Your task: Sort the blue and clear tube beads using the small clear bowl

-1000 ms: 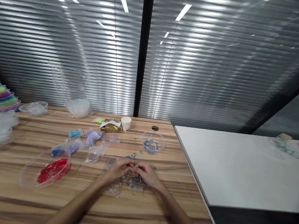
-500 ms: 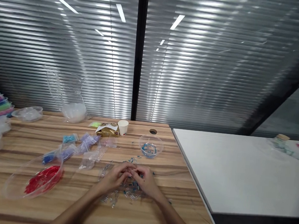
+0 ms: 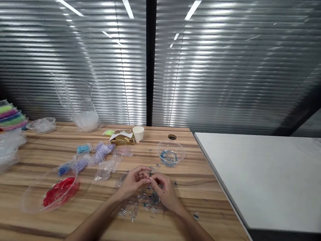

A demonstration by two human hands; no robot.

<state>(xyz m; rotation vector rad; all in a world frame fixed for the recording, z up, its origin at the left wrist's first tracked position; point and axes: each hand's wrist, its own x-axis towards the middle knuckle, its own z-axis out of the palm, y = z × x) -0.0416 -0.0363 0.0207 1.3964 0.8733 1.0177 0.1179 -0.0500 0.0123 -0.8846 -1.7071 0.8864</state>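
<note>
My left hand (image 3: 133, 182) and my right hand (image 3: 165, 193) meet at the fingertips just over the wooden table. Thumbs and forefingers are pinched together; whatever is between them is too small to make out. Below and around them lies a scatter of small capsule-like pieces (image 3: 150, 206), some clear, some blue-green. Beyond my right hand stands a clear round bowl (image 3: 182, 154) with blue pieces (image 3: 169, 157) in its bottom. Crumpled clear plastic (image 3: 127, 209) seems to lie among the loose pieces by my left wrist.
To the left, a large clear bowl (image 3: 27, 199) holds red pieces (image 3: 60, 192). Small bags of purple pieces (image 3: 101, 152) lie behind it. A gold packet (image 3: 123, 139) and paper cup (image 3: 138, 134) stand at the back. A white table (image 3: 228, 179) adjoins on the right.
The camera has turned a little, shifting the table and objects rightward in view. My hands stay together over the scattered pieces, with the fingers slightly rearranged.
</note>
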